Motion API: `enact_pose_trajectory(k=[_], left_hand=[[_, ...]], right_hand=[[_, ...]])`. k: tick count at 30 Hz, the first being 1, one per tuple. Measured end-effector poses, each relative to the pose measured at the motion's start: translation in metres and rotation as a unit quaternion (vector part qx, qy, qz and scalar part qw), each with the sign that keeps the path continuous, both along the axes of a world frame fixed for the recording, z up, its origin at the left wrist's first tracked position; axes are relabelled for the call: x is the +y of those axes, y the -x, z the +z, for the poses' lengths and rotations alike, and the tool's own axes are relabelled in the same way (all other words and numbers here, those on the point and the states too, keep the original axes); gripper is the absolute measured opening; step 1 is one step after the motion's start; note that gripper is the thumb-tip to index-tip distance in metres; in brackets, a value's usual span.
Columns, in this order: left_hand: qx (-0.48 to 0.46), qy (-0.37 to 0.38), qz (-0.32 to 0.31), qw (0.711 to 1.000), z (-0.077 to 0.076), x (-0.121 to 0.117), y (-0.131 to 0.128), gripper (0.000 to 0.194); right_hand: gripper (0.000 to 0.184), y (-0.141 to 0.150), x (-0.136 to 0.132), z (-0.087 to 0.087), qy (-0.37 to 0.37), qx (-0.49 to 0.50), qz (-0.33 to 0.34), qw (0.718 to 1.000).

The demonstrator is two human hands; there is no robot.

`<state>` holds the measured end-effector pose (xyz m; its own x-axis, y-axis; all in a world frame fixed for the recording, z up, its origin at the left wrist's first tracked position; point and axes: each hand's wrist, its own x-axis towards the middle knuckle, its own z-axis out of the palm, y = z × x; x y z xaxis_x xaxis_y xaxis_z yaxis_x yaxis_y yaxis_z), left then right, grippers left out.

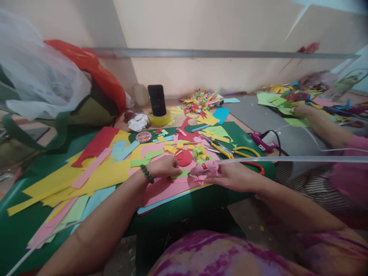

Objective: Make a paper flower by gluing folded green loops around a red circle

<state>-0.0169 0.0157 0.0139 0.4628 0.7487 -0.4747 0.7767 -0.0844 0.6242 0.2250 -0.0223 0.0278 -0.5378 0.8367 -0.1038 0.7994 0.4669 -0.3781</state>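
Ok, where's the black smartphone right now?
In the head view, the black smartphone stands left of centre near the wall, propped in a yellow tape roll.

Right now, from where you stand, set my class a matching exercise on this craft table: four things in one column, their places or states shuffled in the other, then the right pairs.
Column one
1. Phone
2. Left hand
3. Right hand
4. Red paper circle

Column two
A. Holds the pink glue gun
B. Lies on pink paper
C. Stands upright at a yellow tape roll
D. Has a green bead bracelet at its wrist

Right pairs: 1-C, 2-D, 3-A, 4-B
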Motion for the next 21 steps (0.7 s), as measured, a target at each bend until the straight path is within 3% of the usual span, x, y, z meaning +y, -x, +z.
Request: enact_pose_trajectory(k=[8, 21], left_hand=[[-0.006, 0.000, -0.004, 1.000, -0.0007, 0.0002, 0.0004, 0.022], [0.013, -0.019, -0.002, 1.000, 0.0016, -0.0016, -0.0013, 0.023]], right_hand=[[0.054, 0.0055, 0.0046, 0.0036, 0.030, -0.091, -0.038, 0.995], [0.059, 0.0057, 0.0069, 0.0076, 0.031, -0.058, -0.020, 0.998]])
